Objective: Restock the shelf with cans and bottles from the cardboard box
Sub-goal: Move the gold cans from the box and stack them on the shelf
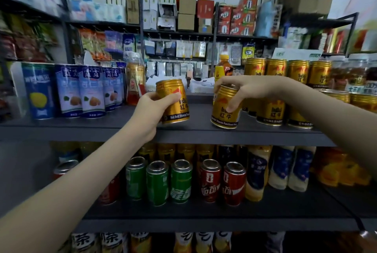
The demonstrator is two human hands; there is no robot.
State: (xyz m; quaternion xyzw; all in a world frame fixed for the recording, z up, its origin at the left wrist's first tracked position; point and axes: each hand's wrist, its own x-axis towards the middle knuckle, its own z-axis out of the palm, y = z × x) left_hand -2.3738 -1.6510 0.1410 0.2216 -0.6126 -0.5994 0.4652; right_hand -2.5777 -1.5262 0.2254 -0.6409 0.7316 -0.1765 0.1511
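The gold can [173, 101] gripped by the left hand [152, 108], near centre, is glossy printed metal with a ribbed shoulder. The second gold can [225, 110], held by the right hand [242, 89] toward 3 o'clock, has the same shine. The shelf board [81, 128] is smooth, matt dark grey. At 6 o'clock the green cans [157, 183] and red cans [222, 183] are glossy, with bare silvery tops. At 10 o'clock a bottle [134, 77] is clear plastic. At 12 o'clock the boxes [186, 14] are dull brown cardboard.
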